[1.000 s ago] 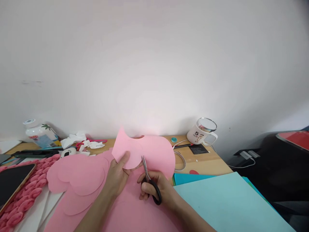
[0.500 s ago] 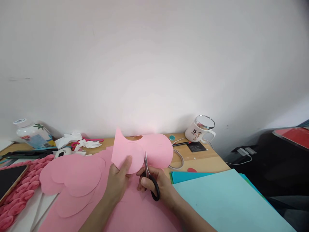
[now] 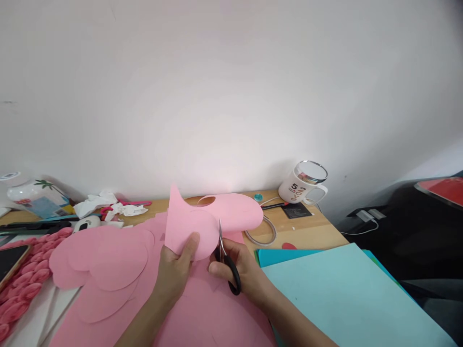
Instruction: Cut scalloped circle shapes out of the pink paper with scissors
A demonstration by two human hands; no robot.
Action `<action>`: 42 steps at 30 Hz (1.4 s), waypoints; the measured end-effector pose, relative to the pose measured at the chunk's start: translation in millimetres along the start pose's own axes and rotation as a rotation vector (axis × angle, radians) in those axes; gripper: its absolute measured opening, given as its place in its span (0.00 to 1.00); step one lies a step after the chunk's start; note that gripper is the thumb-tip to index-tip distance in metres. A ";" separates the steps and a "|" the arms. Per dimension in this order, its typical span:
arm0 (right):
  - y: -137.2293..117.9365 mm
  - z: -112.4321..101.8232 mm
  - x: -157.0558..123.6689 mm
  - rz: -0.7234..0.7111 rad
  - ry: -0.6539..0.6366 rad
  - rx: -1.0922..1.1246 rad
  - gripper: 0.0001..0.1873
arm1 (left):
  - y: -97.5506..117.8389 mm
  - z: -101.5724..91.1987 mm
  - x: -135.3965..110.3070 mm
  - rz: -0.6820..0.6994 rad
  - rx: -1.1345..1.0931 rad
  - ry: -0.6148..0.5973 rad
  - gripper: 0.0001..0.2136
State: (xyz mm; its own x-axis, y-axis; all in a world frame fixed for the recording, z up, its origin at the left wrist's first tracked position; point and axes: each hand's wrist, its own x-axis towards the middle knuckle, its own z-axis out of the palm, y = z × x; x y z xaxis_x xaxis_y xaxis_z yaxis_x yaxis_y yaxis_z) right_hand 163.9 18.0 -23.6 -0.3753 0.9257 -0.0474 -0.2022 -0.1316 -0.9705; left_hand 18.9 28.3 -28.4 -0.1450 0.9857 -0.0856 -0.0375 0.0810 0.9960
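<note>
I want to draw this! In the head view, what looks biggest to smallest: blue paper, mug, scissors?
1. blue paper
2. mug and scissors look about alike; the right hand hides part of the scissors, so unsure.

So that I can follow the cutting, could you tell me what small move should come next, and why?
Probably a short snip with the scissors in the right hand while the left hand turns the pink paper slightly: the blades sit in the sheet beside a rounded edge, so the cut likely curves.
</note>
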 end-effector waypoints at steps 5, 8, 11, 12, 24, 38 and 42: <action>2.7 -1.2 0.2 0.004 0.005 0.009 0.24 | -1.1 0.0 -0.2 0.024 -0.006 0.024 0.10; 1.5 -0.3 -0.1 0.007 0.015 0.006 0.23 | -0.7 0.7 -0.6 0.021 -0.048 0.016 0.11; 1.2 0.3 -0.1 0.000 0.023 0.005 0.23 | -0.6 1.3 -0.5 0.006 -0.090 0.012 0.15; 1.6 0.3 -0.2 -0.002 0.023 0.007 0.23 | -0.7 1.3 -0.5 0.000 -0.091 0.010 0.16; 1.0 0.6 -1.3 -0.008 0.033 0.036 0.21 | -2.8 -0.3 -0.6 0.019 -0.018 0.016 0.15; 7.5 -2.1 1.0 -0.003 -0.013 0.051 0.20 | -1.5 -2.3 -0.2 0.058 0.046 -0.021 0.15; 8.6 -1.0 1.1 -0.007 0.008 0.066 0.20 | -0.8 -1.4 0.2 0.058 0.040 -0.025 0.16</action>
State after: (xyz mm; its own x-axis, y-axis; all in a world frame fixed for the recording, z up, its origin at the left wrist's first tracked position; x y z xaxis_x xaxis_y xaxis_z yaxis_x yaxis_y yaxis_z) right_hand 162.7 18.3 -32.3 -0.3665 0.9294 -0.0432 -0.2637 -0.1483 -0.9531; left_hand 17.5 28.2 -29.2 -0.1211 0.9923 -0.0275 0.0099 0.0290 0.9995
